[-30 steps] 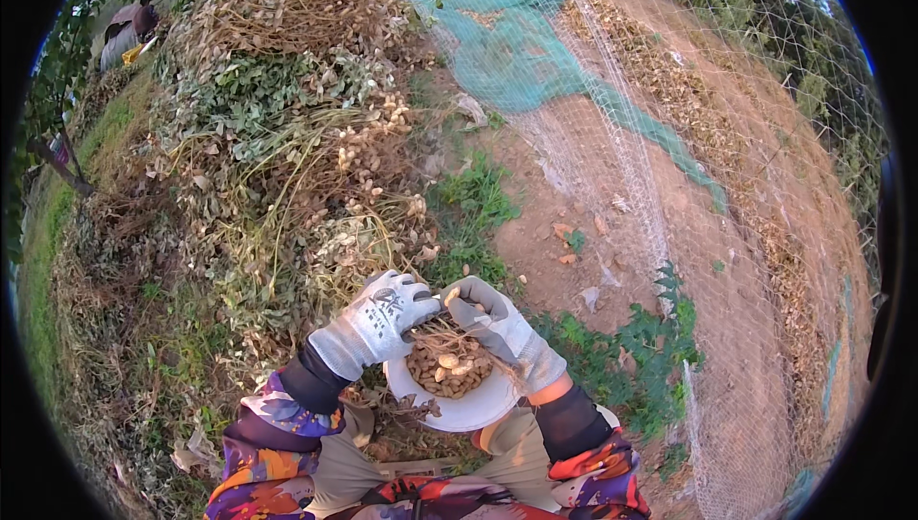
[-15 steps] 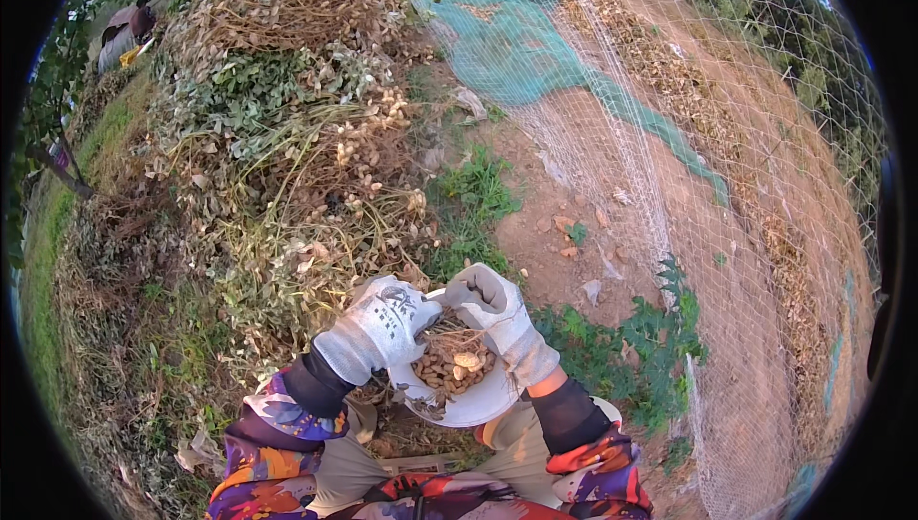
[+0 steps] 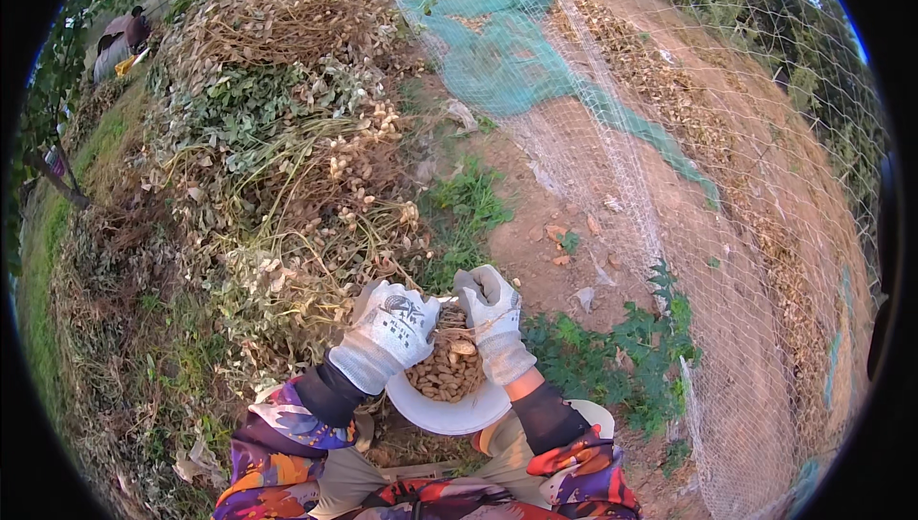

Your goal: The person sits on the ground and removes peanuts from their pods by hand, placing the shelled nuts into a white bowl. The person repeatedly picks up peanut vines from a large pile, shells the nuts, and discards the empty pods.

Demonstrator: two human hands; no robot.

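White knit glove fabric with grey patches covers both hands. The left hand (image 3: 392,325) sits at eleven o'clock over a bowl (image 3: 448,418), its fingers bent inward. The right hand (image 3: 491,314) is at one o'clock, fingers curled into a loose fist. The two stand near each other with a narrow gap between; whether either is clamped on a stem, I cannot tell.

Thin dry stems (image 3: 453,320) lie in that gap, over the bowl's far side. Below them, tan peanuts (image 3: 448,376) fill the middle of the white bowl, which sits in front of the person's beige trousers (image 3: 346,480) at six o'clock.

Reckoned from the bowl, a low green plant (image 3: 626,357) spreads just short of three o'clock. Grass (image 3: 467,209) grows at twelve. A large heap of pulled plants (image 3: 287,147), pods showing among the leaves, rises at eleven. Far beyond twelve, crumpled teal mesh (image 3: 502,66) lies on bare soil; pale netting (image 3: 755,204) stretches toward two. Another person (image 3: 137,30) is far off, between ten and eleven.
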